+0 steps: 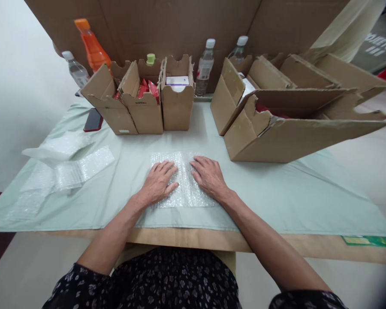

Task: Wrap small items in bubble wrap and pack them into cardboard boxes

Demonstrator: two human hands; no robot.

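A sheet of clear bubble wrap [183,193] lies flat on the pale green cloth, near the front edge of the table. My left hand [160,180] rests palm down on its left part, with the fingers stretched and the thumb apart. On its right part lies my right hand [209,176], also palm down, its fingers extended toward the left. Neither hand holds anything. The middle strip of the sheet shows between the two hands; the rest is partly covered by them.
More bubble wrap [67,174] is heaped at the left. Behind stand open cardboard boxes [178,111], some with red packets [148,89]. A larger carton [276,139] is at right. Bottles [206,66] line the back, and a phone [93,120] lies left of the boxes.
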